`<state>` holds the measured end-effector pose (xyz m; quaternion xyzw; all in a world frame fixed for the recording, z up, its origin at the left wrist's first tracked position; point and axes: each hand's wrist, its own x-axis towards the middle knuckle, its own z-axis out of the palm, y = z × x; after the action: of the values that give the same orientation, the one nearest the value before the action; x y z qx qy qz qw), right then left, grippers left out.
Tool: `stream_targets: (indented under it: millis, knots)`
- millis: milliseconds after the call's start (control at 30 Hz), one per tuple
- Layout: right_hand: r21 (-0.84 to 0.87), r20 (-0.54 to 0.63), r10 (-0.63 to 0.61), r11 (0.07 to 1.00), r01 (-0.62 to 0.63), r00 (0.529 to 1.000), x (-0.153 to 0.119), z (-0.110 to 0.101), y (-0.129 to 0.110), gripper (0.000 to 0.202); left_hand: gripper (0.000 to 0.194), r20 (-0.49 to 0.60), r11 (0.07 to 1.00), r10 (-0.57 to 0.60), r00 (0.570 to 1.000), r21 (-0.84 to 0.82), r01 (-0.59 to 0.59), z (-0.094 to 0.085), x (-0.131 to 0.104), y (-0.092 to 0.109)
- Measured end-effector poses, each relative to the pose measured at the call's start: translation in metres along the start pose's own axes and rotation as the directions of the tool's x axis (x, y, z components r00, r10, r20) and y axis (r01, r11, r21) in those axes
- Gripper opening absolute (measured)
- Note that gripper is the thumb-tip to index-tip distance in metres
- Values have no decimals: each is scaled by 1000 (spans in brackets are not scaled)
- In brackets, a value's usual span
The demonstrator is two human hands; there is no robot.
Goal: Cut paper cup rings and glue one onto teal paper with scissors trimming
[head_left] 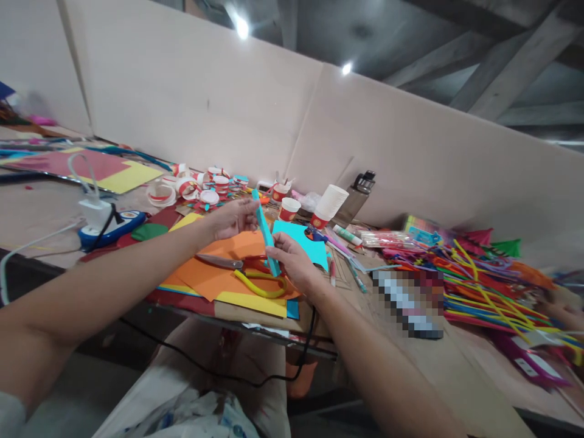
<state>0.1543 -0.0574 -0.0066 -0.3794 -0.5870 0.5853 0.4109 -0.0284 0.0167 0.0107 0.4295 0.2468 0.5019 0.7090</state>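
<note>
A narrow folded strip of turquoise paper [266, 234] is held up over the table between my hands. My right hand [289, 258] pinches its lower part. My left hand [235, 219] is at the strip's upper left edge with its fingers bent round toward it; whether they grip it is hard to make out. Below lie orange sheets [207, 281], a yellow sheet [250, 306] and scissors [260, 285] with yellow and orange handles. A turquoise sheet [303, 238] lies just behind my right hand.
Paper cups [289, 210] and a stack of cups [329, 205] stand behind, beside a dark bottle [358, 198]. Pipe cleaners [474, 286] crowd the right side. A power strip [112, 230] with cables is at left. Another person's hand [563, 310] shows at the far right.
</note>
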Motion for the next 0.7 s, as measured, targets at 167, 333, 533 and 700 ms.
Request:
stream_targets:
  millis: [167,333,533,700]
  knots:
    - [-71,-81,-49,997,43,996,1,2,0,32,33,132,987,-70,989,153,49,3,-5,-13]
    - [-125,-151,-29,992,10,988,5,-1,6,37,32,186,978,-120,975,193,83,-1,-7,-18]
    - [-100,-110,30,994,-41,993,5,-2,7,38,28,145,974,-61,988,227,27,-1,-5,-17]
    - [-128,-106,52,990,-65,993,4,-3,5,34,28,94,973,-41,995,232,18,-3,-5,-17]
